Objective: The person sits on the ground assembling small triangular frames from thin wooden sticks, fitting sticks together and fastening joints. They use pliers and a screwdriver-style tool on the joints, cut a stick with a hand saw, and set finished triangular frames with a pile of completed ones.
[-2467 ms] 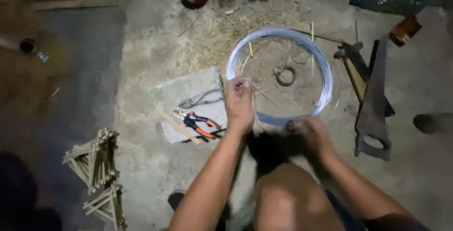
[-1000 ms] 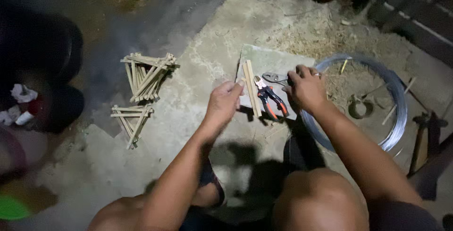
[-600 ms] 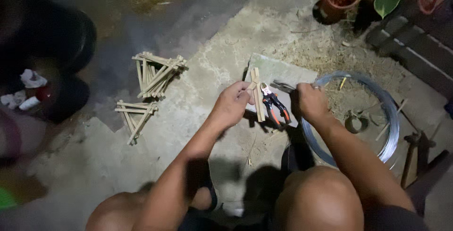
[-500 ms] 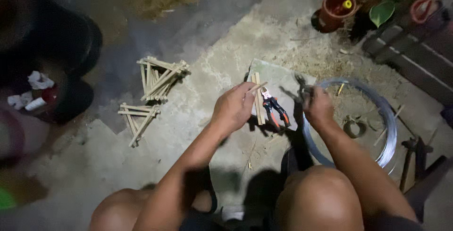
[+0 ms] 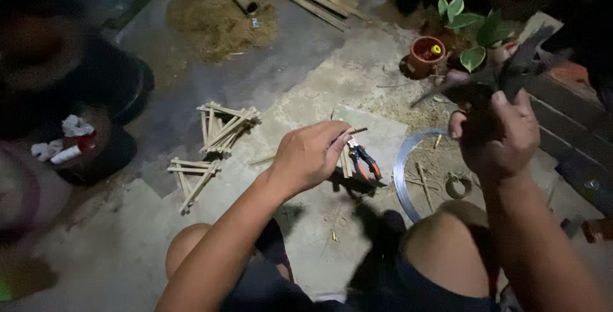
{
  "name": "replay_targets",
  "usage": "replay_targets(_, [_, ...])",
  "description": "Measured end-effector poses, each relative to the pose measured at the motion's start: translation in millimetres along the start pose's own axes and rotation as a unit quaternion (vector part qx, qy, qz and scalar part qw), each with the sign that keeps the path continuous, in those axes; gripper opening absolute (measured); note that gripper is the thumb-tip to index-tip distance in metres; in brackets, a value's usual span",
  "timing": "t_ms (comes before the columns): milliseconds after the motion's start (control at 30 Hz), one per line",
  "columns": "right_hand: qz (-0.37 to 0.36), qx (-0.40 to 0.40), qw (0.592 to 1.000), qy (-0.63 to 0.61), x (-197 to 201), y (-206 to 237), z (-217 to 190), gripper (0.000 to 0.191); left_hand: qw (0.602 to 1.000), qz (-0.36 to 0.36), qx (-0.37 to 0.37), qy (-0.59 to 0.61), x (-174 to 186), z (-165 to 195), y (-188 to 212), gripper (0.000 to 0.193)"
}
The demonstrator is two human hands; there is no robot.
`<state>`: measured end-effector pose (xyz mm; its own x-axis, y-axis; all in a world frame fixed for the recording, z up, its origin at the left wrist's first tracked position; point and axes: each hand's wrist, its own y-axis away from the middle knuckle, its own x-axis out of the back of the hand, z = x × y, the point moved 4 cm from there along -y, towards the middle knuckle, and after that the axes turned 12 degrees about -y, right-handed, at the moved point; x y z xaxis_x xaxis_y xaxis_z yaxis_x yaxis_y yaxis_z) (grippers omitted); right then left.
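Our left hand (image 5: 311,154) has its fingers (image 5: 337,141) curled shut on a thin bamboo stick (image 5: 356,131), whose short end pokes out past the knuckles above the grey slab (image 5: 383,134). Our right hand (image 5: 499,134) is raised higher, fingers (image 5: 511,111) wrapped around a dark tool (image 5: 511,73) with a pointed end reaching left; it is too blurred to tell its kind.

Just below the left hand lie the red-handled pliers (image 5: 364,162) beside a few loose sticks on the slab. To their right the coil of wire (image 5: 403,171) rests on the floor, partly hidden by our right knee (image 5: 447,242). Left of the slab two stick frames (image 5: 217,136) lie on bare concrete, well apart from both hands, with open floor between. A clay pot (image 5: 426,53) and a leafy plant (image 5: 472,37) stand beyond the right hand.

The left forearm stretches forward from low down; the right arm bends upward, wrist cocked.
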<state>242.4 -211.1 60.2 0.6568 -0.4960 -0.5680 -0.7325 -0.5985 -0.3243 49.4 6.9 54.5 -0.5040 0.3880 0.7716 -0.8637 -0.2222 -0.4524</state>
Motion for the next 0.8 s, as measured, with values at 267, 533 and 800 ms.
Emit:
replay_targets(267, [-0.003,-0.2,0.969,-0.143,-8.8,22.3,69.2,0.057,0.958,-0.183,0.204,0.081,-11.9,-27.2,17.8,0.034])
replay_targets(533, [-0.109,-0.264,0.91,0.299,6.9,81.3,150.7,0.063,0.955,-0.18,0.201,0.123,-20.0,-44.7,26.4,0.036])
replay_targets(800, [-0.129,-0.248,0.879,0.386,-20.4,72.1,134.8,0.068,0.952,-0.186,0.213,0.119,-29.6,-44.8,26.0,0.034])
